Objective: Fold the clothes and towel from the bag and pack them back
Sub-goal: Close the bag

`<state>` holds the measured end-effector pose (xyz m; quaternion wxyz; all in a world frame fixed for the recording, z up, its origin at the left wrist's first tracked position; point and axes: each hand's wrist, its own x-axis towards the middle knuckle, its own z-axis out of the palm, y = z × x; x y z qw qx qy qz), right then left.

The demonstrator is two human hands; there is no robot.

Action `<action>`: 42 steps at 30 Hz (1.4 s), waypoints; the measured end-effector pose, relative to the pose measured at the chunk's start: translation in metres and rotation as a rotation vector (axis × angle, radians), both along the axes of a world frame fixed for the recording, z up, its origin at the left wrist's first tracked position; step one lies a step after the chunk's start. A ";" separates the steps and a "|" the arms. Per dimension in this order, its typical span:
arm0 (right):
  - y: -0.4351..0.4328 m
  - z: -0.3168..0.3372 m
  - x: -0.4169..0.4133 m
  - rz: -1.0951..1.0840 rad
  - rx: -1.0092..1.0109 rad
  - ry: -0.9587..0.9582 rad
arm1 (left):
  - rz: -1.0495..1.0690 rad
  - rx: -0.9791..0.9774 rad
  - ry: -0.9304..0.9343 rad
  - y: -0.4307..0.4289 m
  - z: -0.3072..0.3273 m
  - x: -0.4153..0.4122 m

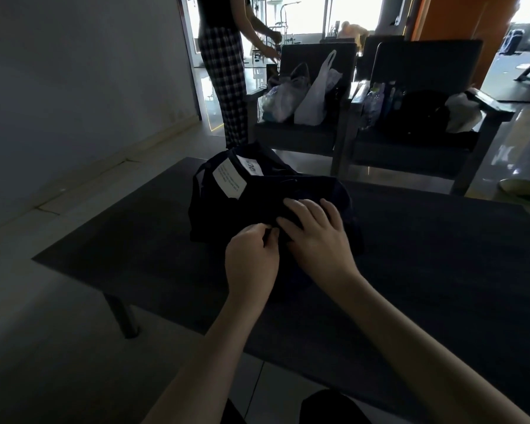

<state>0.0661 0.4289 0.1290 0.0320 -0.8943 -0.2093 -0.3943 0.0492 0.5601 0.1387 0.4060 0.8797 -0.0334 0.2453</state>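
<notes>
Head view: a dark bag (227, 209) sits in the middle of the table (441, 255), with two white labels (228, 182) on its far side. The hands meet at the bag's near edge. The left hand (251, 255) pinches a bit of the bag with curled fingers. The right hand (315, 237) lies on it, fingers spread. Beyond the table, chairs (303, 139) hold plastic bags (315, 96).

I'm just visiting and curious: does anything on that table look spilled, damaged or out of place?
Nothing stands out. The dark bag sits on the table, its white labels showing, nothing spilled around it. Too dim to rule out small tears.
</notes>
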 end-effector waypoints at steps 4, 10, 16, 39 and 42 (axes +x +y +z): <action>0.005 0.000 0.010 0.005 -0.046 -0.015 | 0.009 -0.047 0.044 0.003 0.000 -0.004; 0.008 0.005 0.012 -0.050 -0.087 -0.025 | 0.035 0.003 0.072 0.009 -0.003 -0.008; 0.004 0.009 0.010 -0.084 -0.113 -0.004 | 0.093 -0.050 0.207 0.023 -0.014 -0.013; 0.026 -0.008 0.009 -0.034 -0.185 -0.009 | 0.143 -0.385 0.541 0.020 -0.050 -0.012; 0.022 -0.009 0.012 -0.053 -0.180 -0.002 | 0.136 -0.366 0.560 0.015 -0.059 -0.011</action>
